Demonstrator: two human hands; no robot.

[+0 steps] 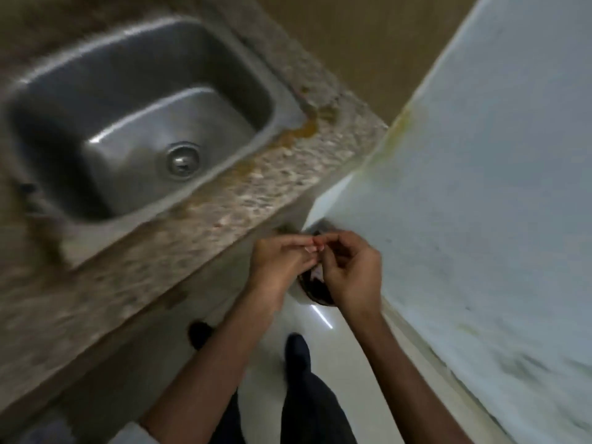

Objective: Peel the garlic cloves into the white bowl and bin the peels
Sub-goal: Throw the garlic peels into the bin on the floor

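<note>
Steel sink (64,91) sits at ten o'clock in the speckled counter (224,213), and near centre both hands meet fingertip to fingertip right over the dark bin (315,285) on the floor. Left hand (275,261) and right hand (349,270) each curl in, pinching one pale scrap (312,249) between them, too blurred to call clove or peel, white appliance (480,187) at three o'clock

Dark trousers (315,408), dark footwear (298,347) — left hand (275,267), right hand (349,274) and forearms (224,363) bare, pale sleeve edge (131,436) at the left elbow.
</note>
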